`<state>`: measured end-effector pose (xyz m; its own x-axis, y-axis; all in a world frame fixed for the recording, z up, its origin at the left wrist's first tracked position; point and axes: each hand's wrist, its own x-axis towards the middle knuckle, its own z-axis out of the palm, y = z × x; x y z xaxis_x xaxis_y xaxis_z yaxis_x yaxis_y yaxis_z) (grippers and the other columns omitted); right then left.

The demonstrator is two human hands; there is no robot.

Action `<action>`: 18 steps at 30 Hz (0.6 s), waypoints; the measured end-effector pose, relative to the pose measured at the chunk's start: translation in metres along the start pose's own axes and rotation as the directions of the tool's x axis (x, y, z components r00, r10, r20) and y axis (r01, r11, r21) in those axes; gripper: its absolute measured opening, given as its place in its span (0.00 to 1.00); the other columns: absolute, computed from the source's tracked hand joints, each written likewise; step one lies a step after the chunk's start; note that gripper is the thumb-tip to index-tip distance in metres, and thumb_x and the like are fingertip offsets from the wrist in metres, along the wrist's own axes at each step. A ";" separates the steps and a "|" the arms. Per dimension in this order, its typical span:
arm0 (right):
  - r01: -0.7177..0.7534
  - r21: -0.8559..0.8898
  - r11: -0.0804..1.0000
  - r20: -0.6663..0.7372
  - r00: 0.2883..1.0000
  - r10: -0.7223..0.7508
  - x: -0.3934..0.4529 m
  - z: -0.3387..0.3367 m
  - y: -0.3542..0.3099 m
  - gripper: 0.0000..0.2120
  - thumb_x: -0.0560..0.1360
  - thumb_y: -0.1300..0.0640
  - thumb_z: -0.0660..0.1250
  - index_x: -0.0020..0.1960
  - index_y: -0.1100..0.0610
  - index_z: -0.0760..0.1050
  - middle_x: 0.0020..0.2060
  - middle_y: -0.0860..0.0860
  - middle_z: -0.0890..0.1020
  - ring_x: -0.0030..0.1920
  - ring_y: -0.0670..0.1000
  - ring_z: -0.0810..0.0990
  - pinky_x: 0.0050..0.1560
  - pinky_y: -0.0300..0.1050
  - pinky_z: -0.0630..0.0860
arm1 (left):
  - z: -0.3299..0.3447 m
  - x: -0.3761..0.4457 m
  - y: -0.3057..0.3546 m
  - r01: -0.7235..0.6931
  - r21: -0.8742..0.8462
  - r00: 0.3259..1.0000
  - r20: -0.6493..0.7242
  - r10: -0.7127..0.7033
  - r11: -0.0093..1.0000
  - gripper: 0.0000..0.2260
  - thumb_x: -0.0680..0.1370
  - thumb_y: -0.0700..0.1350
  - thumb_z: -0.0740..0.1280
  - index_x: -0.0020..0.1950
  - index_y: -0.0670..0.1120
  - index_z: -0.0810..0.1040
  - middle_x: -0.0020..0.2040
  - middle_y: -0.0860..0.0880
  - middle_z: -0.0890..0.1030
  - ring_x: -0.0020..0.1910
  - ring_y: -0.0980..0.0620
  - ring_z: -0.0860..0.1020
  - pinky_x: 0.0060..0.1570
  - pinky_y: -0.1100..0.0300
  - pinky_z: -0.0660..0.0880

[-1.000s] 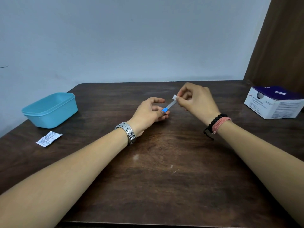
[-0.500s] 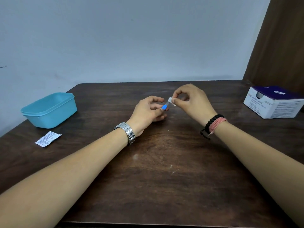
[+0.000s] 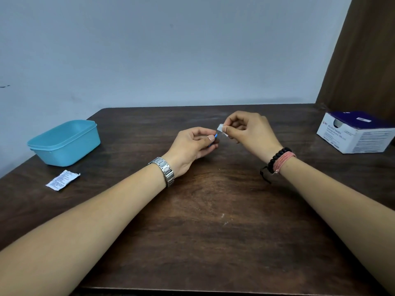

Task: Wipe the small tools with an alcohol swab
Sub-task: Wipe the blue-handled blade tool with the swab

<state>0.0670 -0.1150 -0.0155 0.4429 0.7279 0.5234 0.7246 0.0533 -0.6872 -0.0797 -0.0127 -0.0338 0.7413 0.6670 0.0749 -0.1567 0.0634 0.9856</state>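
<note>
**White swab pinched over the blue tool's tip, mid-table**

White, folded small, the swab (image 3: 222,128) sits between the thumb and forefinger of the right hand (image 3: 251,132), pressed shut on it so that it wraps the end of the tool. That tool (image 3: 215,138) is a thin thing with a blue handle; only a short blue stretch shows, because the left hand (image 3: 190,147) has it closed between thumb and fingertips, the rest hidden in the curl of the palm. Holding one end fast while the other hand pinches the swab around the free end looks like the sensible way to rub so slight an object: it cannot roll or bend away. Both hands hover above the table, a little toward its far edge and near the middle.

Outward, a steel watch (image 3: 165,170) is on the left wrist and bead and cord bracelets (image 3: 280,160) on the right. An opened swab packet (image 3: 62,180) lies near the left edge, just in front of a turquoise tub (image 3: 64,143), probably there for the tools. A box of alcohol swabs (image 3: 357,133) stands at the far right corner, within reach.

The table (image 3: 213,221) is dark, scuffed wood, set against a plain pale wall, with a brown panel to the right.
</note>
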 end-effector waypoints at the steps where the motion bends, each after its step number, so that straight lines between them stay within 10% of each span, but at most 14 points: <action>1: -0.013 0.014 1.000 -0.004 1.000 0.013 0.000 -0.001 -0.001 0.03 0.73 0.57 0.72 0.41 0.55 0.81 0.32 0.49 0.83 0.33 0.48 0.82 0.39 0.42 0.81 | 0.000 0.000 0.001 -0.002 -0.014 1.000 -0.024 0.001 1.000 0.09 0.78 0.32 0.66 0.57 0.35 0.78 0.47 0.40 0.81 0.43 0.49 0.83 0.47 0.62 0.81; 18: 0.055 -0.047 0.997 -0.052 0.997 -0.058 -0.002 0.000 0.000 0.03 0.74 0.58 0.70 0.44 0.54 0.77 0.30 0.48 0.82 0.29 0.47 0.80 0.41 0.44 0.79 | 0.001 0.001 -0.001 -0.067 0.208 0.993 -0.080 0.085 0.976 0.08 0.76 0.35 0.71 0.52 0.43 0.79 0.44 0.45 0.84 0.42 0.50 0.80 0.44 0.59 0.78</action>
<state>0.0665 -0.1166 -0.0169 0.4275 0.6869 0.5877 0.7719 0.0611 -0.6328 -0.0776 -0.0129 -0.0344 0.6704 0.7275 0.1462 -0.0671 -0.1368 0.9883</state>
